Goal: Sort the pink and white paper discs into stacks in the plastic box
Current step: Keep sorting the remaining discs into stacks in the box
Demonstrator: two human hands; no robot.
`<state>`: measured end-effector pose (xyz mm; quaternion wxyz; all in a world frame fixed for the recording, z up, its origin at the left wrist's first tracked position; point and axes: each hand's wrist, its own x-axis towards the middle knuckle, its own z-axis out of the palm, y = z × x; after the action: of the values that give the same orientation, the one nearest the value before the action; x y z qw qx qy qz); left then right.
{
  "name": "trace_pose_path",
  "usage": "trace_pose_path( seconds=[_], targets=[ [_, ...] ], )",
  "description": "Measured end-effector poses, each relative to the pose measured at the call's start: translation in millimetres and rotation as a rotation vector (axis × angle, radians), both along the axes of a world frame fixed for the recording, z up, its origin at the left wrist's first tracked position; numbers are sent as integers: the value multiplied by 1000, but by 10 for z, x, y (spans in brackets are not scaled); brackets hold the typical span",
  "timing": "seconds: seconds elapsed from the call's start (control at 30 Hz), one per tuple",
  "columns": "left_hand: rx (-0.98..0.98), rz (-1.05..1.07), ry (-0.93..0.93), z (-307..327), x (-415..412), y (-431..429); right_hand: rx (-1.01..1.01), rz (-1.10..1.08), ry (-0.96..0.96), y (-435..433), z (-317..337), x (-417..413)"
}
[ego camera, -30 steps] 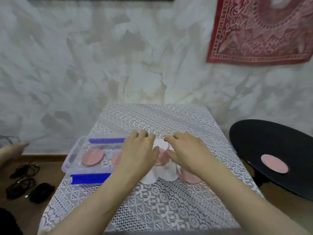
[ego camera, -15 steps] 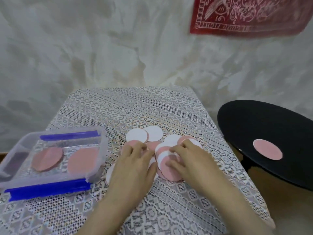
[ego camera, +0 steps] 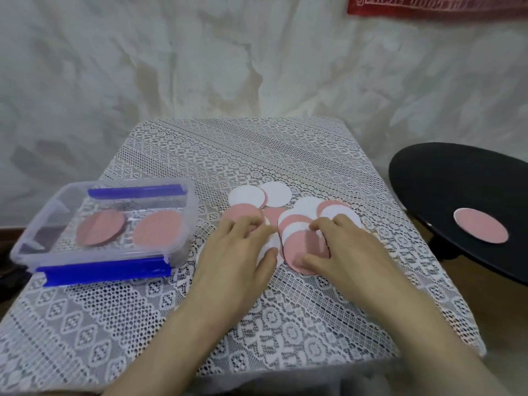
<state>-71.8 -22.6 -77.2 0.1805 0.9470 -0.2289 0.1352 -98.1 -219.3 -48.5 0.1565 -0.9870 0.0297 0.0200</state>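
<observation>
Left hand [ego camera: 238,254] and right hand [ego camera: 350,252] rest with fingers loosely bent on the mixed disc pile [ego camera: 300,248], gripping nothing visible; the plastic box [ego camera: 187,208], holding two pink discs [ego camera: 157,228], lies just left of the pile, nearer the left hand.

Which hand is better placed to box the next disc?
Left, likely: the left hand rests on the disc pile next to the plastic box; the right hand is farther and would have to reach across.
</observation>
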Motion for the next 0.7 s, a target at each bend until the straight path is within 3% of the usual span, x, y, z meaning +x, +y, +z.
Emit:
trace_pose_path(
  seconds=[0.33, 0.7],
  targets=[
    [-32, 43, 55, 43, -79, 72, 106, -93, 10, 24, 88, 26],
    [-37, 125, 92, 27, -30, 70, 128, -45, 51, -3, 124, 162]
  ],
)
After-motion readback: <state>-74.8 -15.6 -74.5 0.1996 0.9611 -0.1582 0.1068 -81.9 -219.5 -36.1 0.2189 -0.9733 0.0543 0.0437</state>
